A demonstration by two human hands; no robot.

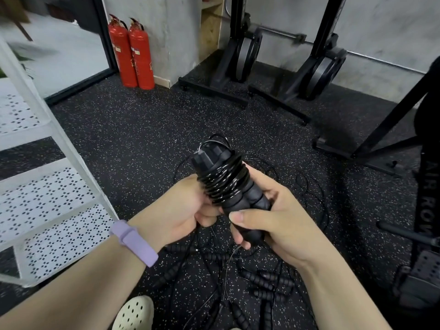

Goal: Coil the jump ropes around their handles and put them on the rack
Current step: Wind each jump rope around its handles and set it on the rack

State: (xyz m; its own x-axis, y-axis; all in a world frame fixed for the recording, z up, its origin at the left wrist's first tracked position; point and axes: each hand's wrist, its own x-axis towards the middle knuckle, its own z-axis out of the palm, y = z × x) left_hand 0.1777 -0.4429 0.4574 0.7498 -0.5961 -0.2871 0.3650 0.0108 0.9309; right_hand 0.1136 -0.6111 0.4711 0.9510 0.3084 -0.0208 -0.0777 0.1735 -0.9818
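Two black ribbed jump-rope handles [247, 203] are held together, tilted up and away from me, with thin black cord [223, 179] wound in many turns around their upper half. My right hand [269, 220] grips the lower part of the handles, thumb across the front. My left hand [183, 206] holds the cord at the left side of the coil. On the floor below lie several more black handles [266, 279] in a tangle of loose cords [214, 258]. The white perforated rack [54, 206] stands at the left.
Two red fire extinguishers [133, 53] stand by the wall corner. Black rowing-machine frames [238, 75] stand at the back and another machine [423, 210] at the right. My light clog [135, 313] shows at the bottom. The floor [133, 139] is black speckled rubber.
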